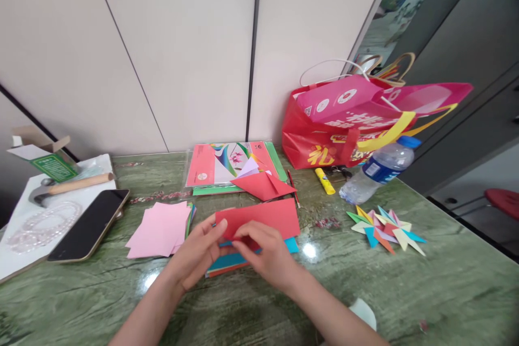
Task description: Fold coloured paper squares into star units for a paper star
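A folded strip of red paper (271,217) is held up above the table. My left hand (199,251) pinches its left end, thumb on the front face. My right hand (263,251) has its fingers pressed together at the strip's lower edge, left of its middle. Beneath lie blue and orange sheets (227,264), partly hidden by the hands. Just behind the strip rests a folded red paper piece (263,186) with a light purple one (248,167), on a packet of coloured paper (203,165). Pink sheets (162,230) lie left of my left hand.
On the green table (450,281), folded paper stars (387,230), a bottle (377,170), a glue stick (325,181) and a red bag (300,135) stand or lie right. Left are a phone (91,224), hammer (77,184), beads (44,227) and green box (54,166).
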Available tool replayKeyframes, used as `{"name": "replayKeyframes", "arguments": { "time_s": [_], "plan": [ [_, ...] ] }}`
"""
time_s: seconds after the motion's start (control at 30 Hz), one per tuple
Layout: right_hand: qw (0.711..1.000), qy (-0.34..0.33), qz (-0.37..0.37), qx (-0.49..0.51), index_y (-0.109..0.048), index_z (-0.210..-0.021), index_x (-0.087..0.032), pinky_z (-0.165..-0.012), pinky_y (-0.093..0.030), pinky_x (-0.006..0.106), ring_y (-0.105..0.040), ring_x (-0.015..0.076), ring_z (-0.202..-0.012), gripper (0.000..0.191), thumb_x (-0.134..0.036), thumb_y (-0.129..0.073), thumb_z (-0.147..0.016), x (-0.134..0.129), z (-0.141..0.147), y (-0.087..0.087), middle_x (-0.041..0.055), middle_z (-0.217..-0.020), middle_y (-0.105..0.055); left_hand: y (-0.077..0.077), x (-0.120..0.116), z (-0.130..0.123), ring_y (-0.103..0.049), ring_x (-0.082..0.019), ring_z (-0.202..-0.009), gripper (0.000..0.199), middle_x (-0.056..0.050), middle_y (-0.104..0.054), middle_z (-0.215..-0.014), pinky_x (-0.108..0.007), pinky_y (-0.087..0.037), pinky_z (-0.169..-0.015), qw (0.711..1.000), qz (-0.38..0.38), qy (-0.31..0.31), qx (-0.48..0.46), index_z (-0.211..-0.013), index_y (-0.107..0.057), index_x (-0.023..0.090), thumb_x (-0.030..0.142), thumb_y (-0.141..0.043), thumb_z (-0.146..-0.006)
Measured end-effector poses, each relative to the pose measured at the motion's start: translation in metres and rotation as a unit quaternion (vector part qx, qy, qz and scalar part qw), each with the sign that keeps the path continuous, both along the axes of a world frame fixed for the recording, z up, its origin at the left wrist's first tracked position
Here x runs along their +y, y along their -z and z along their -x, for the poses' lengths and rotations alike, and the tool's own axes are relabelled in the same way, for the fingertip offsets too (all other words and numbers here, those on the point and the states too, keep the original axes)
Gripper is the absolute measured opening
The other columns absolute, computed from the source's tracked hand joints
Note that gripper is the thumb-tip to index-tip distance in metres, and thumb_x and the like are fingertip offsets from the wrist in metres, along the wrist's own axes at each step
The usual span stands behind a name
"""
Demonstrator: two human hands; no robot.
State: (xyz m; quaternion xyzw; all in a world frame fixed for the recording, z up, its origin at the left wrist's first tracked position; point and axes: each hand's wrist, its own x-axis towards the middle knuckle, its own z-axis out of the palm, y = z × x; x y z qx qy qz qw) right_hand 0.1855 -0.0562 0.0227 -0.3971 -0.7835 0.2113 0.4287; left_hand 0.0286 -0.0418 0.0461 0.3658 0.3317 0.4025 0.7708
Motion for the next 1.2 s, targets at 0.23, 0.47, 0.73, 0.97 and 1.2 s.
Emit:
{"name": "replayKeyframes", "arguments": {
  "time_s": [0.23, 0.47, 0.73, 0.97, 1.2],
  "plan": [
    [0.995, 0.096, -0.013, 0.032, -0.057, -0.078, -0.02, -0.079, -0.045, 0.033, -0.054, 0.0189, -0.091, 0.004, -0.024, -0.058, -0.076, 0.004, -0.006, -0.003, 0.0067, -0.093, -0.057, 0.001, 0.001, -0.001, -0.059, -0.022, -0.094, 0.033, -0.009, -0.066, -0.104, -0.031, -0.046, -0.081, 0.986, -0.108, -0.038, 0.12, -0.1, -0.06, 0.015, 0.019, -0.068, -0.068],
    [0.992, 0.093, 0.084, 0.002, -0.048, -0.112, -0.024, -0.079, -0.046, 0.037, -0.057, 0.0223, -0.093, 0.049, -0.039, -0.066, -0.069, 0.006, -0.012, -0.002, 0.0064, -0.103, -0.061, -0.001, 0.001, -0.001, -0.063, -0.019, -0.08, 0.028, -0.007, -0.07, -0.094, -0.026, -0.048, -0.068, 0.975, -0.114, -0.069, 0.178, -0.097, -0.062, 0.017, 0.027, -0.065, -0.07],
    [0.972, 0.027, 0.201, 0.122, -0.06, -0.09, -0.021, -0.071, -0.048, 0.028, -0.062, 0.0167, -0.077, 0.02, -0.028, -0.064, -0.072, 0.004, -0.008, -0.004, 0.0012, -0.084, -0.067, -0.004, 0.0, -0.003, -0.061, -0.017, -0.07, 0.023, -0.005, -0.07, -0.078, -0.024, -0.048, -0.06, 0.966, -0.113, -0.085, 0.216, -0.083, -0.064, 0.015, 0.027, -0.07, -0.065],
    [0.948, 0.009, 0.261, 0.183, -0.061, -0.086, -0.019, -0.07, -0.049, 0.029, -0.063, 0.0171, -0.076, 0.018, -0.028, -0.064, -0.071, 0.006, -0.006, -0.002, 0.0024, -0.083, -0.068, -0.002, 0.0, -0.004, -0.06, -0.016, -0.066, 0.019, -0.004, -0.069, -0.073, -0.024, -0.047, -0.058, 0.965, -0.109, -0.094, 0.22, -0.077, -0.062, 0.015, 0.028, -0.07, -0.064],
    [0.942, 0.001, 0.273, 0.196, -0.063, -0.085, -0.02, -0.068, -0.05, 0.029, -0.064, 0.017, -0.074, 0.017, -0.029, -0.064, -0.071, 0.008, -0.006, 0.0, 0.0023, -0.082, -0.069, -0.002, 0.001, -0.003, -0.061, -0.019, -0.075, 0.023, -0.005, -0.069, -0.079, -0.026, -0.047, -0.066, 0.964, -0.109, -0.102, 0.22, -0.082, -0.064, 0.016, 0.027, -0.071, -0.062]
  ]
}}
